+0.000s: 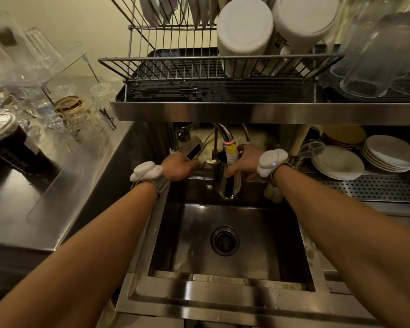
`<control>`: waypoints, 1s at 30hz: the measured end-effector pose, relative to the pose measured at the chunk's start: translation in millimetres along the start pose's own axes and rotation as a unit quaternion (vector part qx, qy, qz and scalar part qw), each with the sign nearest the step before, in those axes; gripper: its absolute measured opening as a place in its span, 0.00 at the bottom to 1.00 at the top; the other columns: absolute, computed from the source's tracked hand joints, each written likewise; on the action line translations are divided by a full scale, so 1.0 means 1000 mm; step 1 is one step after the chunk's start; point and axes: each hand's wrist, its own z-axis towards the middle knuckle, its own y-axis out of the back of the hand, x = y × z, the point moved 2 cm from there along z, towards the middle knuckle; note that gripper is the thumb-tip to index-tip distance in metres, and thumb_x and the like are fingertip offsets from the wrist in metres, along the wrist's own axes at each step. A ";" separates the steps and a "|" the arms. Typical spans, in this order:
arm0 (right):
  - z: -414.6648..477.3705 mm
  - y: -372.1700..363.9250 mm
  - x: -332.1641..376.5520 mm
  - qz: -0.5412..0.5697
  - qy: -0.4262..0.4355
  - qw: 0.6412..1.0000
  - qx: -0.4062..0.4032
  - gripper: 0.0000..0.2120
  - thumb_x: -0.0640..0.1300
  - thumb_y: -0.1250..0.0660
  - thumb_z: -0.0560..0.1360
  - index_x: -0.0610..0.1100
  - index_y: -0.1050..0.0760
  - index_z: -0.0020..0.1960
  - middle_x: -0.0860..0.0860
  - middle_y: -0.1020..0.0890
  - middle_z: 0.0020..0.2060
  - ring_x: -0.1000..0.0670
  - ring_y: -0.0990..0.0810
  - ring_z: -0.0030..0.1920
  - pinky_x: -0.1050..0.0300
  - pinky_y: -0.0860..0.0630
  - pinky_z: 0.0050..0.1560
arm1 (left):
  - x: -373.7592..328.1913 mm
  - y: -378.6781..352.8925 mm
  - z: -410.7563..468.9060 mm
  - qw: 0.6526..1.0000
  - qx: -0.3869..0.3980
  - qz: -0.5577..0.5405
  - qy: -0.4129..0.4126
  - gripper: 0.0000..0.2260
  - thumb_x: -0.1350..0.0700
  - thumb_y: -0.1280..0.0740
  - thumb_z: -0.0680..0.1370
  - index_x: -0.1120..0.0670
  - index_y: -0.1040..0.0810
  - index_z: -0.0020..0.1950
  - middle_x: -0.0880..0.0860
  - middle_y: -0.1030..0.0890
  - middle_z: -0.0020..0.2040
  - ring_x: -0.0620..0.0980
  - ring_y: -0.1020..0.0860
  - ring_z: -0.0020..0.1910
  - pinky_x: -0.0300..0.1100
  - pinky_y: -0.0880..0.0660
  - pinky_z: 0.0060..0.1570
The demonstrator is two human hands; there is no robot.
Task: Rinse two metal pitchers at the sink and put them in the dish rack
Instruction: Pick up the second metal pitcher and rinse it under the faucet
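A shiny metal pitcher (229, 183) hangs upright over the back of the steel sink (225, 242), its mouth right under the faucet spout (230, 147). My right hand (244, 159) grips the pitcher at its rim and side. My left hand (179, 166) is closed on the faucet lever (208, 162) just left of the pitcher. The wire dish rack (175, 65) stands on the shelf above the sink, its left half bare. I see no other metal pitcher.
Two white containers (245, 31) and clear glasses (374, 65) fill the rack's right side. Stacked white plates (339, 162) sit under the shelf at right. Glassware (64, 107) crowds the left counter. A dark drain (224, 241) lies in the sink bottom.
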 end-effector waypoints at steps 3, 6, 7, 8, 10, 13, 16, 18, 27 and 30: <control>-0.001 0.000 0.001 -0.014 -0.002 0.999 0.033 0.28 0.46 0.20 0.60 0.44 0.23 0.58 0.46 0.18 0.52 0.46 0.18 0.50 0.45 0.18 0.50 | -0.001 0.001 -0.001 1.000 0.004 -0.024 0.005 0.17 0.48 0.41 0.81 0.59 0.19 0.51 0.60 0.17 0.53 0.57 0.18 0.53 0.54 0.24 0.60; 0.000 0.002 0.001 -0.033 -0.012 0.999 0.013 0.27 0.47 0.21 0.61 0.41 0.23 0.57 0.45 0.18 0.51 0.44 0.18 0.51 0.45 0.19 0.53 | -0.007 0.000 -0.003 0.999 0.012 -0.036 0.001 0.14 0.49 0.42 0.81 0.53 0.21 0.42 0.60 0.17 0.52 0.58 0.19 0.54 0.54 0.25 0.61; 0.000 0.001 0.002 -0.038 -0.008 0.999 0.004 0.27 0.47 0.21 0.61 0.41 0.23 0.57 0.46 0.18 0.51 0.44 0.18 0.51 0.45 0.20 0.54 | -0.009 0.000 -0.004 0.999 0.014 -0.036 0.000 0.14 0.49 0.42 0.81 0.51 0.22 0.41 0.60 0.17 0.51 0.58 0.19 0.54 0.54 0.25 0.61; -0.001 -0.002 0.003 -0.038 -0.003 0.999 0.004 0.27 0.47 0.21 0.61 0.42 0.23 0.57 0.46 0.18 0.51 0.44 0.18 0.51 0.45 0.20 0.54 | -0.011 -0.001 -0.004 0.999 0.018 -0.037 -0.004 0.15 0.48 0.42 0.81 0.51 0.21 0.41 0.59 0.17 0.50 0.58 0.19 0.54 0.54 0.25 0.61; -0.002 -0.003 0.001 -0.034 -0.005 0.999 0.026 0.26 0.48 0.21 0.60 0.43 0.22 0.56 0.46 0.18 0.51 0.44 0.18 0.51 0.45 0.20 0.53 | -0.013 -0.001 -0.003 0.999 0.023 -0.031 -0.008 0.16 0.45 0.42 0.81 0.51 0.20 0.44 0.57 0.16 0.50 0.56 0.18 0.52 0.53 0.25 0.61; -0.002 0.004 0.000 -0.036 -0.021 0.999 0.008 0.25 0.48 0.21 0.61 0.41 0.22 0.56 0.45 0.18 0.51 0.45 0.18 0.50 0.46 0.20 0.53 | -0.015 -0.001 -0.004 0.999 0.026 -0.017 -0.010 0.18 0.43 0.43 0.80 0.52 0.18 0.49 0.54 0.16 0.49 0.53 0.18 0.51 0.53 0.25 0.61; -0.004 0.001 0.005 -0.065 -0.007 0.998 0.003 0.28 0.48 0.21 0.61 0.41 0.24 0.59 0.45 0.19 0.53 0.43 0.19 0.52 0.44 0.21 0.55 | -0.015 -0.002 -0.002 0.999 0.030 -0.007 -0.014 0.19 0.41 0.43 0.79 0.52 0.18 0.47 0.55 0.16 0.48 0.54 0.18 0.50 0.54 0.24 0.60; -0.006 -0.001 0.004 -0.060 -0.015 0.998 0.028 0.27 0.47 0.21 0.62 0.42 0.24 0.59 0.45 0.19 0.52 0.44 0.19 0.52 0.45 0.19 0.52 | -0.018 -0.001 -0.004 0.999 0.033 -0.008 -0.015 0.19 0.42 0.43 0.79 0.52 0.18 0.48 0.55 0.16 0.49 0.55 0.18 0.50 0.54 0.24 0.60; -0.009 0.004 0.003 -0.057 -0.028 0.997 0.036 0.23 0.44 0.22 0.65 0.42 0.24 0.57 0.48 0.19 0.47 0.49 0.21 0.44 0.53 0.21 0.46 | -0.017 -0.002 -0.003 1.000 0.023 0.012 -0.014 0.19 0.40 0.43 0.79 0.49 0.19 0.43 0.54 0.16 0.45 0.53 0.18 0.47 0.53 0.24 0.59; -0.008 0.007 0.004 -0.046 -0.013 0.999 0.006 0.25 0.44 0.22 0.64 0.41 0.24 0.58 0.47 0.20 0.49 0.47 0.20 0.48 0.52 0.21 0.52 | -0.017 -0.006 -0.001 1.000 0.016 0.007 -0.017 0.21 0.41 0.44 0.79 0.54 0.18 0.46 0.55 0.16 0.45 0.55 0.18 0.48 0.52 0.24 0.59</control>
